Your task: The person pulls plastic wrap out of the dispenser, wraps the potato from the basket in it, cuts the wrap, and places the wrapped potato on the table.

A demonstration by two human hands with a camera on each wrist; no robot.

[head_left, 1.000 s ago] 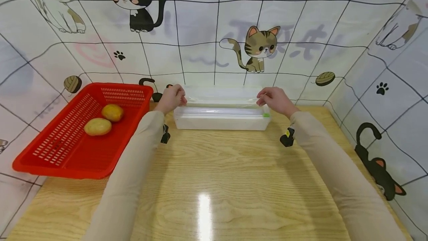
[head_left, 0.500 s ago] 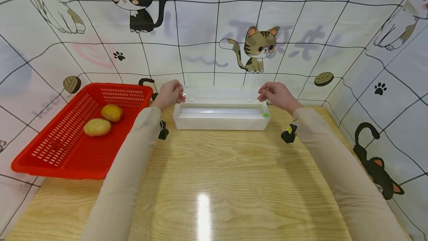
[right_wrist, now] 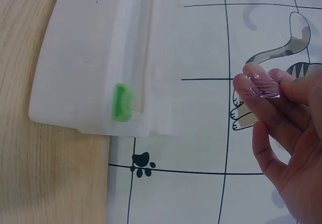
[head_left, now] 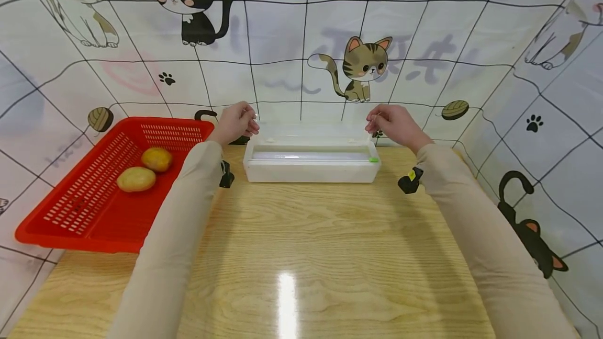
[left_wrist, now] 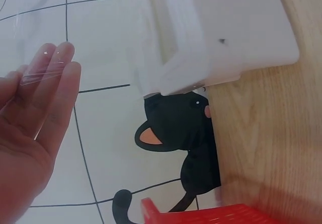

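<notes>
My left hand [head_left: 234, 123] and right hand [head_left: 398, 125] are raised behind a white cling film dispenser [head_left: 311, 173], one near each end. In the right wrist view, thumb and fingertips pinch a bunched edge of clear cling film [right_wrist: 262, 89]. The left hand likewise pinches the cling film [left_wrist: 43, 76] by its other side, where it creases over the fingers. Between the hands the sheet is nearly invisible against the wall. The dispenser's see-through lid [head_left: 311, 131] stands up at the back. A green slider [right_wrist: 122, 103] sits at its right end.
A red plastic basket [head_left: 132, 224] stands to the left, holding two potatoes [head_left: 136, 179]. The wooden table [head_left: 301, 234] stretches in front of the dispenser. A cat-printed sheet [head_left: 282, 30] covers the walls behind and at both sides.
Both hands have risen and moved back from the dispenser, carrying the film's edge with them. The dispenser and the basket have stayed in place.
</notes>
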